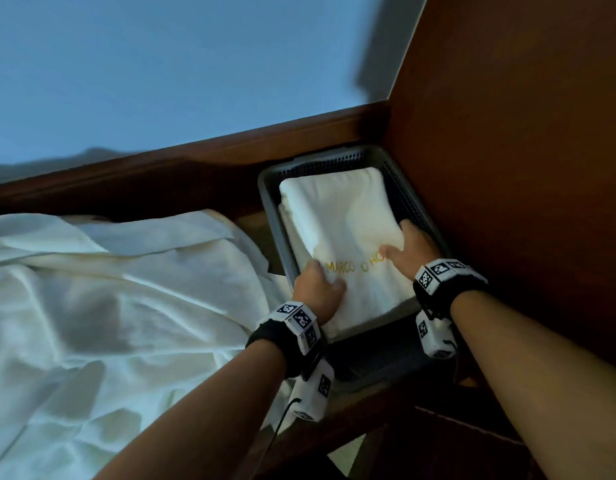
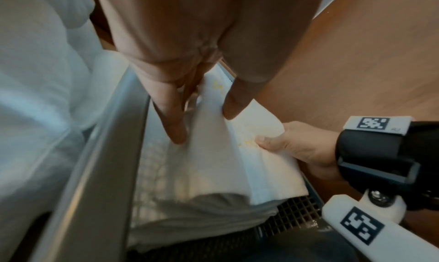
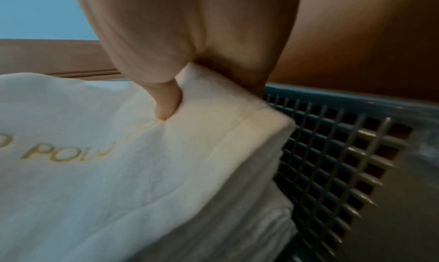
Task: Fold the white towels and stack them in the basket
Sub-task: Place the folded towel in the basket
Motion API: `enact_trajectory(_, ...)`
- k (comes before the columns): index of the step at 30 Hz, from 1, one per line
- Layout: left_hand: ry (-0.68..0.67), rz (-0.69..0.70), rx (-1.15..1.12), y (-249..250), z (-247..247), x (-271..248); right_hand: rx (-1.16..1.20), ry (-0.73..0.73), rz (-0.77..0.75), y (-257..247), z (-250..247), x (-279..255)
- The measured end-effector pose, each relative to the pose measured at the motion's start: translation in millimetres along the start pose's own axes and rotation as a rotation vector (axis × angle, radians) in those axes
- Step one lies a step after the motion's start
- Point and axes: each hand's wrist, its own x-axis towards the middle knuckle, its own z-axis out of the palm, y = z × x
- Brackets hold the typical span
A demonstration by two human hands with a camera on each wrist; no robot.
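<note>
A heap of unfolded white cloth (image 1: 92, 306) lies on the bed beside the grey plastic lattice basket (image 1: 400, 199). In it, a folded white towel with gold lettering (image 1: 337, 216) tops the stack, left hand (image 1: 317, 289) and right hand (image 1: 408, 247) pinching its near edges. Letting go unevenly could slump the fold against the wall.

1. The basket (image 1: 268, 188) is wedged into a corner, closed off on its right by a wooden panel (image 1: 507, 168) and at its far end by a wooden rail (image 1: 195, 161).
2. The basket interior is largely filled by the folded towel (image 1: 337, 216); narrow gaps are left along its mesh walls.
3. A bare strip of basket floor (image 1: 372, 362) is left at the near end.
4. The left approach is covered by loose white towels (image 1: 109, 289).
</note>
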Motion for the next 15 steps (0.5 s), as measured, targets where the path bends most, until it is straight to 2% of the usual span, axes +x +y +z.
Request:
enact_trajectory(2, -0.061, -0.063, 0.073, -1.2, 5.0, 0.6, 0.008, -0.019, 0.082, 11.2, 3.1, 2.9)
enact_trajectory(3, -0.051, -0.064, 0.101, -1.0, 5.9, 0.9, 0.005, -0.008, 0.128, 14.1, 2.6, 2.5)
enact_trajectory(4, -0.015, -0.036, 0.122, -0.4, 5.5, 1.0, -0.007, 0.009, 0.159, 17.0, 2.6, 2.1)
enact_trajectory(6, 0.090, 0.113, 0.181, 1.1, 3.1, -1.1, -0.140, 0.079, 0.152, 17.0, 2.7, -2.6)
enact_trajectory(8, 0.149, 0.308, 0.393, -0.2, 0.2, -2.0, -0.342, 0.191, -0.019, 11.6, 7.3, -12.6)
enact_trajectory(10, 0.066, 0.428, 0.723, -5.0, -1.7, 1.9, -0.472, 0.226, -0.225, 4.8, 16.0, -24.0)
enact_trajectory(12, -0.064, 0.419, 0.964, -16.1, -1.9, 11.7, -0.565, 0.067, -0.300, 4.5, 26.2, -32.7)
enact_trajectory(15, -0.128, 0.369, 1.096, -27.1, -2.7, 22.1, -0.643, -0.263, -0.121, 22.1, 34.3, -41.5)
